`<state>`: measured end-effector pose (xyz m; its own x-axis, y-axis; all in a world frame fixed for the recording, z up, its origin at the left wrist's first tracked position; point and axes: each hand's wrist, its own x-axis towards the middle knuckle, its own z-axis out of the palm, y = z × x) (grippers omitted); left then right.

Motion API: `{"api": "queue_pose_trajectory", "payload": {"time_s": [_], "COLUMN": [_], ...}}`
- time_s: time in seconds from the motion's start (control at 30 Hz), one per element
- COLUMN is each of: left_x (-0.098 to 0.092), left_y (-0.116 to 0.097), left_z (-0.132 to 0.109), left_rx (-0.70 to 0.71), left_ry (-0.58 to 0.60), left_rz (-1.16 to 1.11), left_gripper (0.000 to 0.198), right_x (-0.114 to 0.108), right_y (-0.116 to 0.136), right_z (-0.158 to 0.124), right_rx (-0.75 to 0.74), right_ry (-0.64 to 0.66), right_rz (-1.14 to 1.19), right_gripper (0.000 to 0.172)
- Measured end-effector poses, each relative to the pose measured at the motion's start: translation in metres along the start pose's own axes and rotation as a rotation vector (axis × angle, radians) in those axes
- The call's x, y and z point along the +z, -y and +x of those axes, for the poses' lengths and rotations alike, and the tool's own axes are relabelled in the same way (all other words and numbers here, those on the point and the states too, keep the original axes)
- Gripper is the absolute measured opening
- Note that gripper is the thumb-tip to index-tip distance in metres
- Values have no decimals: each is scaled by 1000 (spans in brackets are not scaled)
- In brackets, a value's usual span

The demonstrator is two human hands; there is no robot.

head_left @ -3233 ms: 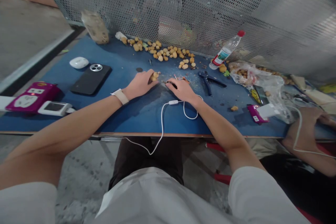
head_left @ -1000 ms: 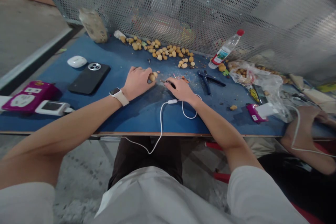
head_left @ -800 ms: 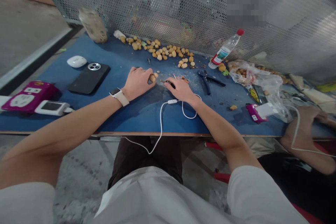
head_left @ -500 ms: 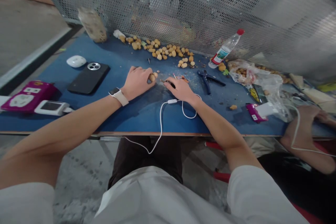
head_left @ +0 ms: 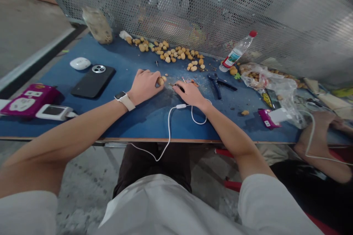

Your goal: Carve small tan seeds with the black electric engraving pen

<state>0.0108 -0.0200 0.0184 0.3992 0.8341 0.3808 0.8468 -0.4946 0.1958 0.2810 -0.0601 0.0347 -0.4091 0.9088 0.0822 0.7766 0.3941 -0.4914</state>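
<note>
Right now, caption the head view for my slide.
Left hand grips a small tan nut, right hand a small dark tool, on a blue table.

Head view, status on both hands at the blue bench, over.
Left hand fingers around small tan fruit. Right hand on black-handled tool. Nothing in the way; blue-handled pliers off to the right, white cable below the right wrist.
</note>
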Motion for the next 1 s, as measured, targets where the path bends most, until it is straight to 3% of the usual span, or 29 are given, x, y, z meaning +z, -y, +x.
{"api": "queue_pose_trajectory", "payload": {"time_s": [0.33,1.0], "left_x": [0,2], "left_y": [3,2], "left_z": [0,0], "left_rx": [10,-7], "left_ry": [3,17], "left_rz": [-47,-41], "left_gripper": [10,18], "right_x": [-2,-4], "right_y": [0,1], "right_z": [-1,-1], "right_rx": [7,6], "right_ry": [5,17], "right_rz": [-31,-10], "right_gripper": [50,50]}}
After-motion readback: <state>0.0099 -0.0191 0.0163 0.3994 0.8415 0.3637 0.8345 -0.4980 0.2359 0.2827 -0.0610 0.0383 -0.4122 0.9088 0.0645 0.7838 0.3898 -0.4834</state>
